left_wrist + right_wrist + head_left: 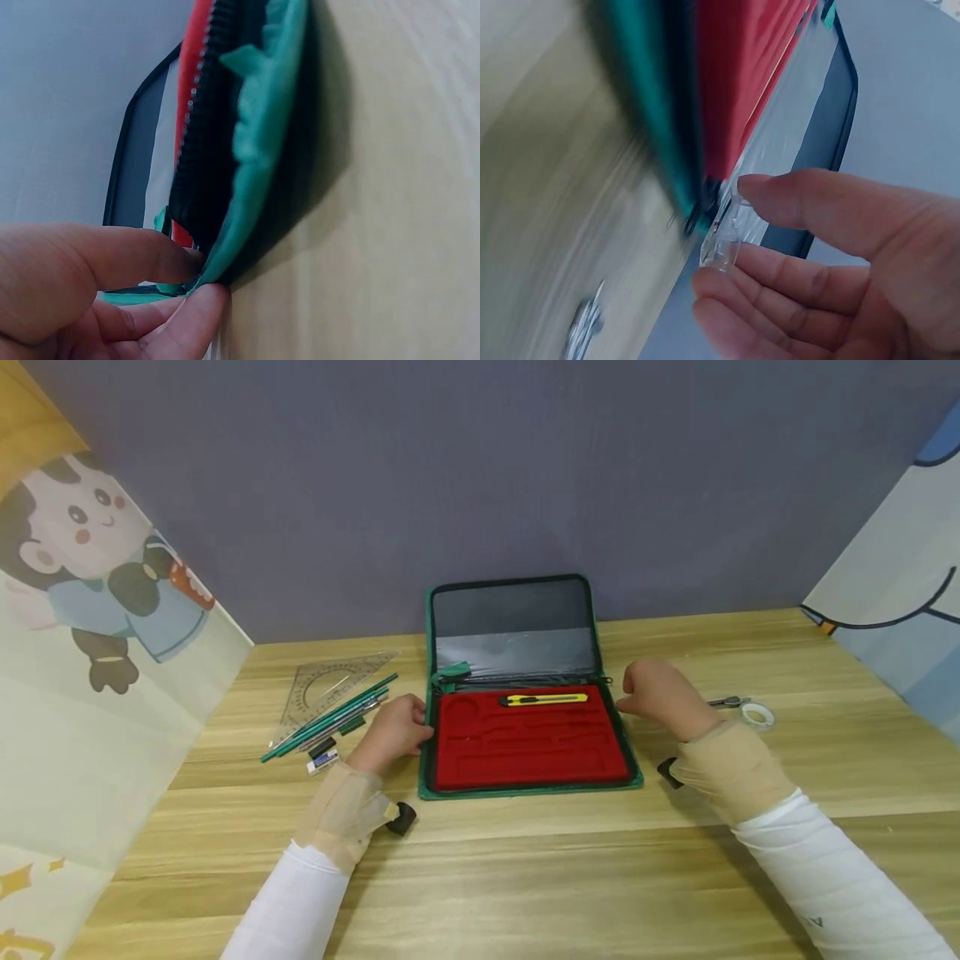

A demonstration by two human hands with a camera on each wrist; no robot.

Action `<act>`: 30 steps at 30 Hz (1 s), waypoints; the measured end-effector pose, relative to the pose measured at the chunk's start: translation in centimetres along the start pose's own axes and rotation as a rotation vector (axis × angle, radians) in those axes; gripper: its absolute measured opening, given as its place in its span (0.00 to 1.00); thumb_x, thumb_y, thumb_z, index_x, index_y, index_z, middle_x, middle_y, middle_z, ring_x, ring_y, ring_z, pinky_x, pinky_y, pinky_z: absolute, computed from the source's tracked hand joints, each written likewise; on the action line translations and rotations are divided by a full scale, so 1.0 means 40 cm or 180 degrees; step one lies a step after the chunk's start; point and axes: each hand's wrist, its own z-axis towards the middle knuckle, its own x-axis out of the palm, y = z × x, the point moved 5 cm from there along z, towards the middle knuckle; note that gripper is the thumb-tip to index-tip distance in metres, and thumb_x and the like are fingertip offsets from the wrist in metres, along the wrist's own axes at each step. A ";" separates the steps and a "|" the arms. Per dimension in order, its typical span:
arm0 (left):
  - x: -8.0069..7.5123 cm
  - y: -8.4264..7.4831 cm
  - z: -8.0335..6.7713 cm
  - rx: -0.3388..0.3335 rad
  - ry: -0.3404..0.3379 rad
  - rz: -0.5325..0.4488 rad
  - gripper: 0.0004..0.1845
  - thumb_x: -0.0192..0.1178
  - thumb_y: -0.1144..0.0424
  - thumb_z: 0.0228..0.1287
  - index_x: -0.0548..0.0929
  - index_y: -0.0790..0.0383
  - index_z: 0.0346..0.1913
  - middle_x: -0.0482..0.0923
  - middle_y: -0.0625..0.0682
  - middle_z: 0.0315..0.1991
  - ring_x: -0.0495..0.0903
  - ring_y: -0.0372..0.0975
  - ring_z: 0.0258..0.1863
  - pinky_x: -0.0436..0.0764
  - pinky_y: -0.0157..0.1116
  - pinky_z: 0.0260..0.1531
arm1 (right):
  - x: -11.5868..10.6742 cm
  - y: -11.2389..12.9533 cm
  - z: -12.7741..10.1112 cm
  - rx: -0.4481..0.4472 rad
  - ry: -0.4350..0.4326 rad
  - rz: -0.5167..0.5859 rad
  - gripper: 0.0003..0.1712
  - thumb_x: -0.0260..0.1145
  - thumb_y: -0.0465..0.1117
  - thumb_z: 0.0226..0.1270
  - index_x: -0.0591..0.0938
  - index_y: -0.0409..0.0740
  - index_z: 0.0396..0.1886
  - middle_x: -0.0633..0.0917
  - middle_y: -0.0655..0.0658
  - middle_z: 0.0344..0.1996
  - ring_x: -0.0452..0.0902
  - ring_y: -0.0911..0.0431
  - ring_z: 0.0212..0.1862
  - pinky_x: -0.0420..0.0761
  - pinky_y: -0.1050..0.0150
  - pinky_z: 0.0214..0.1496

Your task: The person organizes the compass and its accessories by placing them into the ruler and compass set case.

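Zip case [534, 752] lies open between the hands. Left hand [393, 733] pinches its nearer side edge; right hand [663, 695], well apart, pinches a clear plastic piece [724, 238]. Steady the case and guide the piece clear of the zipper [201, 105].

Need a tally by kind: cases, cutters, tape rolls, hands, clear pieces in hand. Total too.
Case: 1, open
Yellow cutter: 1
Tape roll: 1
Hands: 2, left hand and right hand
Clear piece: 1, pinched in the right hand
Total: 6
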 end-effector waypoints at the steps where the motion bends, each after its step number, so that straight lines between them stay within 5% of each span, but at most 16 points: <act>1: 0.000 0.000 0.000 0.0011 0.0004 -0.0014 0.19 0.59 0.73 0.58 0.71 0.75 0.53 0.72 0.63 0.44 0.79 0.42 0.23 0.81 0.32 0.22 | 0.003 0.008 0.006 -0.0005 0.0007 0.0016 0.29 0.66 0.34 0.49 0.55 0.51 0.07 0.51 0.56 0.11 0.45 0.61 0.19 0.51 0.67 0.22; 6: 0.002 0.004 -0.003 0.0030 0.0024 -0.0043 0.20 0.59 0.73 0.59 0.70 0.75 0.54 0.72 0.63 0.45 0.79 0.41 0.22 0.81 0.33 0.22 | 0.024 0.045 0.029 -0.0102 0.0041 0.0048 0.23 0.69 0.34 0.51 0.66 0.46 0.07 0.62 0.54 0.09 0.56 0.60 0.17 0.61 0.66 0.22; 11: 0.000 0.003 -0.003 0.0009 0.0039 -0.0035 0.20 0.59 0.73 0.59 0.71 0.75 0.54 0.72 0.63 0.46 0.79 0.41 0.21 0.81 0.33 0.22 | 0.036 0.077 0.049 -0.0244 -0.0018 0.0088 0.08 0.68 0.33 0.50 0.78 0.37 0.18 0.76 0.48 0.16 0.68 0.56 0.20 0.71 0.61 0.26; 30: -0.005 -0.005 -0.001 0.0000 0.0008 -0.0022 0.21 0.59 0.73 0.58 0.71 0.75 0.55 0.73 0.63 0.45 0.79 0.41 0.21 0.81 0.32 0.22 | 0.087 0.207 0.116 -0.0559 0.0453 0.0172 0.05 0.69 0.33 0.55 0.80 0.36 0.27 0.71 0.50 0.16 0.64 0.57 0.23 0.68 0.65 0.30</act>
